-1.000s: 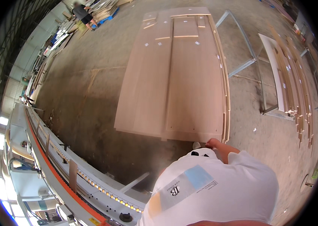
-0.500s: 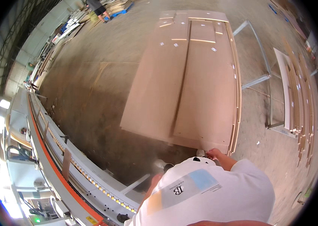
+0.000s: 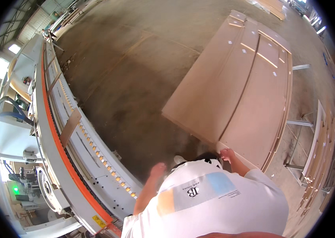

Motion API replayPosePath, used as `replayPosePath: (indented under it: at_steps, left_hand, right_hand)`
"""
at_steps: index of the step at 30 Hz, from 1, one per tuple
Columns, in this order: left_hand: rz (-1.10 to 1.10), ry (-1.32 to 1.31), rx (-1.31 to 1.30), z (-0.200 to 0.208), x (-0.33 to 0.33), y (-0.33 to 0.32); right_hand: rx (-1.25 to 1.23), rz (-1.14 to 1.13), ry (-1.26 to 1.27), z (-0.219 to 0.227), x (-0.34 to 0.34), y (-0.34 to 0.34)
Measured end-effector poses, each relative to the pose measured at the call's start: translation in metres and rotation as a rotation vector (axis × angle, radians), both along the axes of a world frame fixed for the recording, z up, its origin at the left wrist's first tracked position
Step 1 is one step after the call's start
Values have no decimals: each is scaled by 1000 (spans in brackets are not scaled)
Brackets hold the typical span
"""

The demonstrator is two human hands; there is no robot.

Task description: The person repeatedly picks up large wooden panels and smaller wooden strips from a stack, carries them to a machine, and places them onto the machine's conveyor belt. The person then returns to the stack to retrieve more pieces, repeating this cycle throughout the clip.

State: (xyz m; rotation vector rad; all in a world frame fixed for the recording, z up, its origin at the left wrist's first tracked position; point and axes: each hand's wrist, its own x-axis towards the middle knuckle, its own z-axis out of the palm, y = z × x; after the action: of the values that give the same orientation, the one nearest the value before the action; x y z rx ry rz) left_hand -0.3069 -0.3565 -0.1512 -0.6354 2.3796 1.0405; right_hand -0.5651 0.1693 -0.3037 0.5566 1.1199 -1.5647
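Observation:
My right hand (image 3: 227, 154) has its fingers curled in, and nothing shows in it. In the picture it overlaps the near edge of a stack of large brown panels (image 3: 207, 93); whether it touches them I cannot tell. My left hand (image 3: 158, 169) hangs in the air to the left of my body, between the panels and a long machine. Its fingers are too smeared to make out. Narrow pale-edged strips (image 3: 267, 60) and small white labels lie on top of the stack, mostly toward its far end.
Along the left runs the long grey machine with an orange rail (image 3: 50, 115) and a row of yellow rollers (image 3: 104, 158). A brown strip (image 3: 70, 127) lies across it. On the right stand a metal frame (image 3: 300, 123) and more long boards (image 3: 318, 158). Another person (image 3: 48, 35) is far off.
My view has turned left, so the panel stack sits further right and the machine shows more fully. My left hand has come up and away from my body. The person at the top has left view.

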Motion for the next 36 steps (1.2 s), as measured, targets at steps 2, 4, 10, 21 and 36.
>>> replayPosePath:
  at_steps: [2,4,10,21,36]
  left_hand:
    - [176,-99,-20,-13,54,-69]
    - [130,-89,-63,-16,62,-115]
    - [56,137,-281,-17,63,-210]
    - [479,-93,80,-23,-95,-402]
    - [112,-219,52,-41,-431,-702]
  right_hand:
    - [484,254,390,97,0,-156]
    - [461,378,581,118,-19,-206]
    - [540,612,826,114,-98,-315]
    - [440,1058,566,21,-253,-565]
    - [420,682,1255,120,-539,-785]
